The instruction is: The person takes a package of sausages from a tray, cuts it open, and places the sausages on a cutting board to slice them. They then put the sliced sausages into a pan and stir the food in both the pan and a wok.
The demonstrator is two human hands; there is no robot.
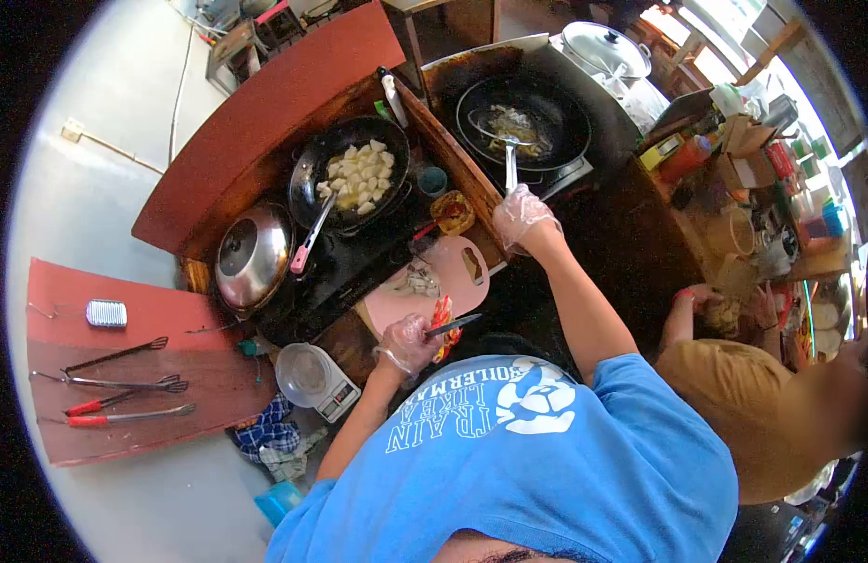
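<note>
In the head view, my right hand (528, 218), in a clear plastic glove, is closed round the handle of a metal strainer (511, 167). The strainer's head dips into a dark wok (570, 113) holding some pale, browned food. My left hand (410, 345), also gloved, grips a knife (455, 325) with a dark blade pointing right. A red and yellow item (443, 314) lies against that hand; I cannot make out its kind. Just beyond is a pink cutting board (457, 277) with chopped whitish pieces (418, 280) on it.
A second wok (307, 183) holds pale cubes and a pink-handled turner (302, 255). Left of it are a lidded pan (254, 255) and a kitchen scale (335, 399). Tongs (134, 418) hang on the red panel. A co-worker (724, 403) stands at the right beside crowded shelves.
</note>
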